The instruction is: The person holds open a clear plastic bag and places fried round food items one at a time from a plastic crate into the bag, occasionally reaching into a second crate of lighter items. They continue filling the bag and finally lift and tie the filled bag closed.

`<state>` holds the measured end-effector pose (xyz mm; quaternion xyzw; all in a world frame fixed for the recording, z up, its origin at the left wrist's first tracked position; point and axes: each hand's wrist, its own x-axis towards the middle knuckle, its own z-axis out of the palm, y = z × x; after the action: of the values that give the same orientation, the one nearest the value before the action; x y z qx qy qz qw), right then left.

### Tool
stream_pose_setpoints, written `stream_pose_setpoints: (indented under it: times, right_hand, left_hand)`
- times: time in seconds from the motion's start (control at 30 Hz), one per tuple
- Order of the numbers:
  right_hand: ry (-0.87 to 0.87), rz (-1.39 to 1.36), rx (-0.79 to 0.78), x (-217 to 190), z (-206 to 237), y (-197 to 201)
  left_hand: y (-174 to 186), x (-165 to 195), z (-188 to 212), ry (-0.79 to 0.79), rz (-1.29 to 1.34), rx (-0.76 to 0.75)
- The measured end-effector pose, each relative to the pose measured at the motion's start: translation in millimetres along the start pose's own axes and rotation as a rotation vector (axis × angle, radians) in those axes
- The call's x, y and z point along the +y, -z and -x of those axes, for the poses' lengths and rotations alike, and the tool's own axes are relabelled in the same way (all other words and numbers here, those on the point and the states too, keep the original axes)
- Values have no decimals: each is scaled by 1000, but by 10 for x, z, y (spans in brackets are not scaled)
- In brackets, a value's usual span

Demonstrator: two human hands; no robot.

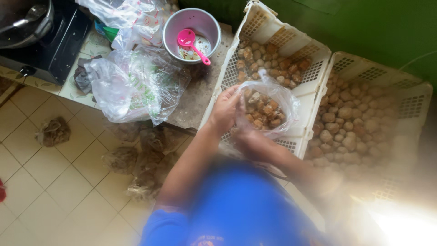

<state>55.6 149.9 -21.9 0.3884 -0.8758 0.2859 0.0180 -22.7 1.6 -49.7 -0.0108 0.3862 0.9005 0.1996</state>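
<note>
Gripping the clear bag (268,107) of brown lumps: left hand (224,111) pinches its left edge, fingers closed; right hand (246,134) sits blurred under it, grip unclear. Bag hangs just right of the left hand, over the white crate (304,98).

One cam only, head-worn, looking steeply down past the wearer's blue sleeves. Close range: left hand (224,110) and clear bag (268,107) sit mid-frame. View takes in white crates (314,98) to the right, desk (200,93) top-centre, tiled floor (54,182) lower left. Bottom right blown out w/ glare.
</note>
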Motion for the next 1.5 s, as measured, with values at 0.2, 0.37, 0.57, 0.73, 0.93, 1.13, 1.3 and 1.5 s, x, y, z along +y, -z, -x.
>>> stream_pose_setpoints:
  times: [0.2,0.37,0.57,0.73,0.93,1.13,1.3,1.5]
  right_hand:
    - [-198,312,-296,-76,-367,-280]
    - [-534,-112,-680,-135,-181,208]
    - [-298,-1161,-241,242,40,729]
    - [-469,-247,102,260,116,341]
    - [-26,40,-133,164,150,-210]
    - [-399,170,-457,229,-100,-458]
    - [-557,-171,-539,17,-8,99]
    - [-201,-745,-264,247,162,781]
  left_hand:
    - [-4,-7,17,-4,-79,-7]
    - [-68,88,93,83,-116,65]
    - [-73,86,98,35,-89,-4]
    - [-64,61,41,13,93,-85]
    - [-110,90,76,56,148,-26]
    - [-97,110,96,65,129,-1]
    - [-51,153,133,52,-82,10]
    - [-40,171,99,115,-159,25]
